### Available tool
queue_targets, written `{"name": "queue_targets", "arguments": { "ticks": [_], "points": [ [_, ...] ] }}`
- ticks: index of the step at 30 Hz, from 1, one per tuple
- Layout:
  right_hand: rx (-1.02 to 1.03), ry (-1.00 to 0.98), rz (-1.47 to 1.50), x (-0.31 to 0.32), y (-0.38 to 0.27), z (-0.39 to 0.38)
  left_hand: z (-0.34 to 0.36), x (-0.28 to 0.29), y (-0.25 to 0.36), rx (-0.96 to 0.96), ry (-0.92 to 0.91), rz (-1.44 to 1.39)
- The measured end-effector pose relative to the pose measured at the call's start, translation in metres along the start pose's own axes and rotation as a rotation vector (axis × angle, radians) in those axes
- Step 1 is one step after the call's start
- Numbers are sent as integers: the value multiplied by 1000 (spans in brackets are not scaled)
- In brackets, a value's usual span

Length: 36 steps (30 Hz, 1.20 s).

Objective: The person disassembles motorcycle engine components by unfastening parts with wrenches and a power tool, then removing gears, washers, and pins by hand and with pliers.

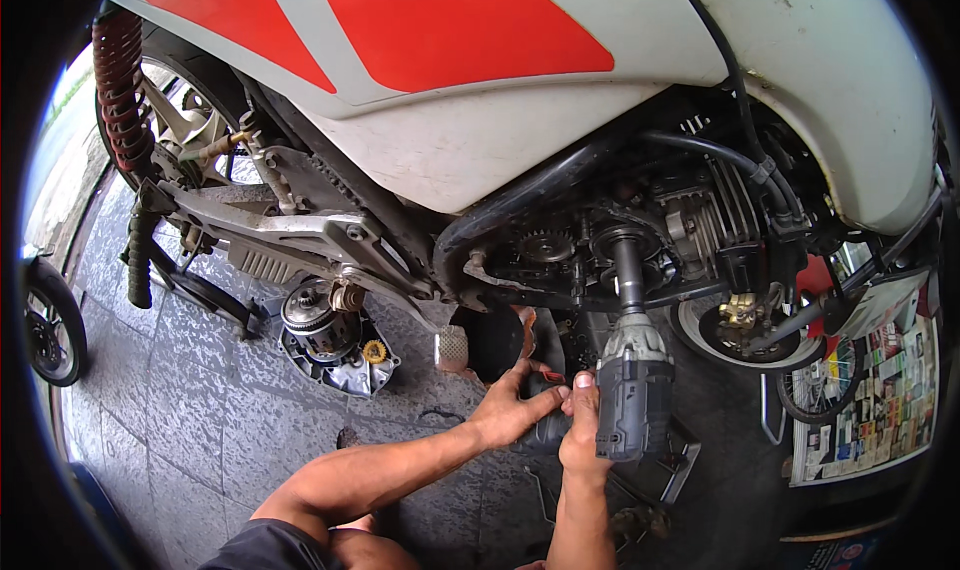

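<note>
Both my hands are on a dark grey cordless impact wrench. My right hand is closed round its handle, thumb upward. Beside it, my left hand holds the tool's lower end, fingers curled over the dark part with a red detail. A long socket runs from the wrench's nose into the opened side of a motorcycle engine, against a round part there. What it fits onto is hidden. Left of the socket, a toothed gear shows inside the engine.
A clutch assembly and a small gold gear sit in a metal engine cover on the tiled floor. Near my left hand is a dark open container. Metal stand parts lie right; the motorcycle's white-and-red bodywork overhangs.
</note>
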State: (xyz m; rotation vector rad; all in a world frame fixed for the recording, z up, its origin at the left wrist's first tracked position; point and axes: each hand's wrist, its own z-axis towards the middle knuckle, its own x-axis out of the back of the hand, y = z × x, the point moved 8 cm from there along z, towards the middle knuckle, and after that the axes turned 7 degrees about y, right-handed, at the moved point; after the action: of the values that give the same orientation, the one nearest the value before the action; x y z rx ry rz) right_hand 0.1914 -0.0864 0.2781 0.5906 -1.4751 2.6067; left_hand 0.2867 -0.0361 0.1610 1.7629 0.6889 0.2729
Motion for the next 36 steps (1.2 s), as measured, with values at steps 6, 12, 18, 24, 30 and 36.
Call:
{"name": "queue_targets", "arguments": {
  "ticks": [6,12,18,24,30,36],
  "points": [
    [-63,-18,234,1,-6,5,-7,-9,7,-24,-36,-37],
    [34,-29,269,4,-13,10,-10,-10,14,-57,-17,34],
    [60,-10,328,13,-5,3,-25,-3,79,-363,102,173],
    [-123,-54,394,28,20,-15,10,-40,119,-26,-107,-505],
    [91,-307,5,64,28,-49,-19,-73,92,-16,-182,-773],
    [-8,-675,-199,136,91,-140,-15,-82,-97,499,121,-516]
  ]
}}
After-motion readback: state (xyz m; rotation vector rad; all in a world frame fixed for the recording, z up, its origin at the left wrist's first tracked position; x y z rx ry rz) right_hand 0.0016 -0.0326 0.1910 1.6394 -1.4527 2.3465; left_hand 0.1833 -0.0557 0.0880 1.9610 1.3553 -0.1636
